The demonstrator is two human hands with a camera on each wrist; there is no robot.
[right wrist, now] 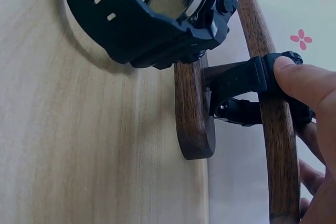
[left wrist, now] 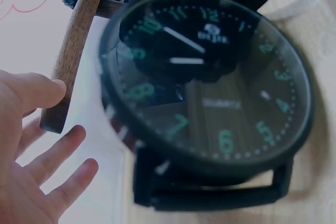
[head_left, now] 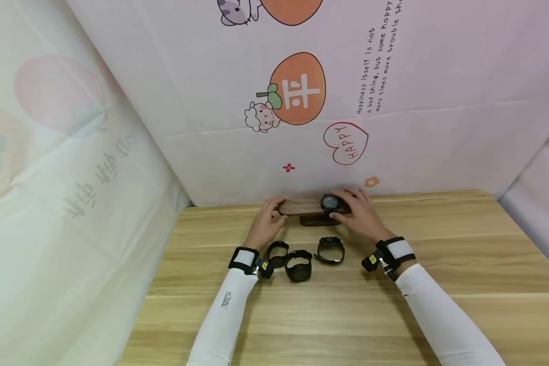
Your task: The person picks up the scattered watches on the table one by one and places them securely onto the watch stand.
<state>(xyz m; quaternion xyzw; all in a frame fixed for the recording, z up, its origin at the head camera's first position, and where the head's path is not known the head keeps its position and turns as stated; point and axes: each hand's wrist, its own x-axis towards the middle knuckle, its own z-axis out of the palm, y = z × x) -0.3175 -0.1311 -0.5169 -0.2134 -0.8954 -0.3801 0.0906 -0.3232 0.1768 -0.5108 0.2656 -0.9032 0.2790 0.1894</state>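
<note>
The right hand (head_left: 363, 216) grips a black round-faced wristwatch (head_left: 330, 203) on the right half of a dark brown wooden bar (head_left: 302, 207). Thumb and fingers are closed about the watch head, with little opening left beyond its width. The black strap (right wrist: 239, 83) loops around the bar, hanging toward the shorter dark brown wooden base (head_left: 320, 222); whether its buckle is fastened I cannot tell.

The bar's long axis runs left to right, close to the white printed cloth (head_left: 210, 157) at the back of the light wood-grain table (head_left: 302, 320). The watch sits inside the right grip, so that hand is much the nearer; along the bar, bare wood lies between it and the left hand (head_left: 263, 223). The left grip pinches the bar's left end, thumb on the near face, a finger behind, the other fingers spread off the wood.

In front of the base, 3 more black wristwatches (head_left: 299, 273) rest on the table: 2 near the left forearm, 1 farther right.
</note>
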